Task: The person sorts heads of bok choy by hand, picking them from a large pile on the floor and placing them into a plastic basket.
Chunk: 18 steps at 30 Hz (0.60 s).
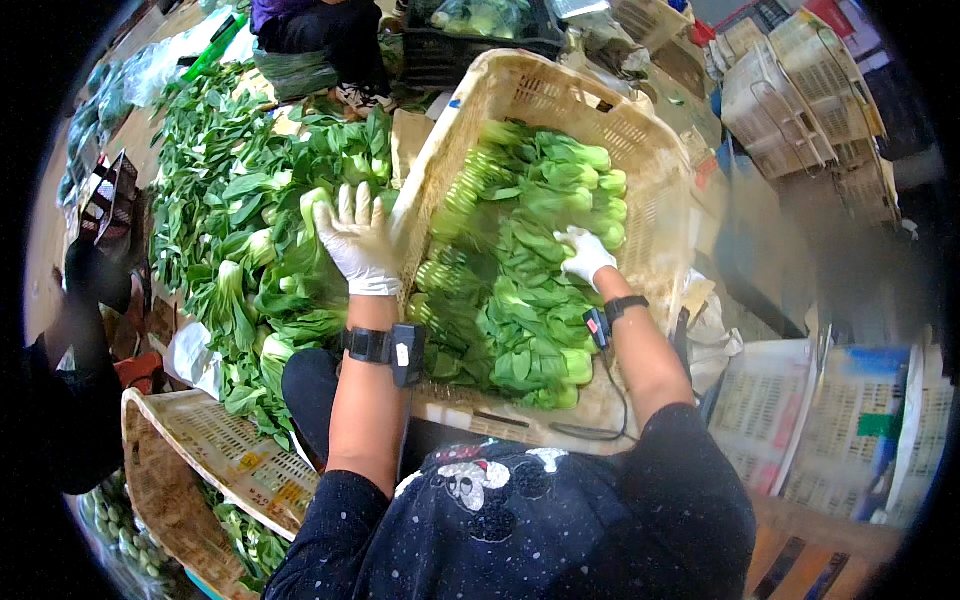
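Observation:
Before me stands a pale plastic crate holding rows of green bok choy, their pale stem ends turned towards the crate's long sides. My left hand, in a white glove, is just left of the crate over a heap of loose bok choy. Its fingers are spread upward, and a pale green stem end shows between thumb and palm. My right hand, gloved too, reaches into the crate and touches the bok choy on the right side; its fingertips are partly blurred.
At lower left is another plastic crate with greens. A dark crate with bagged vegetables stands beyond mine. Stacked crates are at upper right, more at lower right. A person sits beyond the heap; another is at far left.

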Each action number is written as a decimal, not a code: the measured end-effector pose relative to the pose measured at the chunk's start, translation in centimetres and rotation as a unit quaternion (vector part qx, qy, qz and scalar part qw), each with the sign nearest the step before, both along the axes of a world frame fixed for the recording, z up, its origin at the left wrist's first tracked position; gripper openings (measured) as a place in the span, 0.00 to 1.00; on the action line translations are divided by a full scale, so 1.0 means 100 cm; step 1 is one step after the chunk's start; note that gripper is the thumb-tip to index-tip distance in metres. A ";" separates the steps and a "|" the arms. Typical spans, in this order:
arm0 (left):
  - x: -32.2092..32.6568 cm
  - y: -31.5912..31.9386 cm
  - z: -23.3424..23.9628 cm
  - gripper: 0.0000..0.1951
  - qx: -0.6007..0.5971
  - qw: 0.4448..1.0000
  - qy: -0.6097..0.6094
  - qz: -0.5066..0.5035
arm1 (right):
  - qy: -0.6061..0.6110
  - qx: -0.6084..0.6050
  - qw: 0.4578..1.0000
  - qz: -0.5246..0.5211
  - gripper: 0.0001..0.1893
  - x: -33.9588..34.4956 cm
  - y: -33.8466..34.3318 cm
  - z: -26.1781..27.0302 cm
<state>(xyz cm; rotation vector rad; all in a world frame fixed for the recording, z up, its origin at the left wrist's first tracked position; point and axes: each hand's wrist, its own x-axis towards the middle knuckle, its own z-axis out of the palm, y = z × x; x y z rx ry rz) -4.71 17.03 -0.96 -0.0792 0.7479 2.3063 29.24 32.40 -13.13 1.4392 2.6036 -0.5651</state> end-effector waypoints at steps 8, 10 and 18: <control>0.012 0.004 -0.004 0.29 0.018 0.968 0.089 -0.236 | -0.179 -0.020 0.983 -0.031 0.42 -0.040 0.003 0.023; 0.013 0.003 -0.006 0.29 0.005 0.956 0.119 -0.269 | -0.116 -0.078 0.990 -0.029 0.44 -0.031 0.009 0.044; 0.052 0.014 -0.021 0.23 -0.172 0.717 0.229 -0.635 | 0.571 -0.602 0.523 -0.196 0.38 0.014 -0.038 0.090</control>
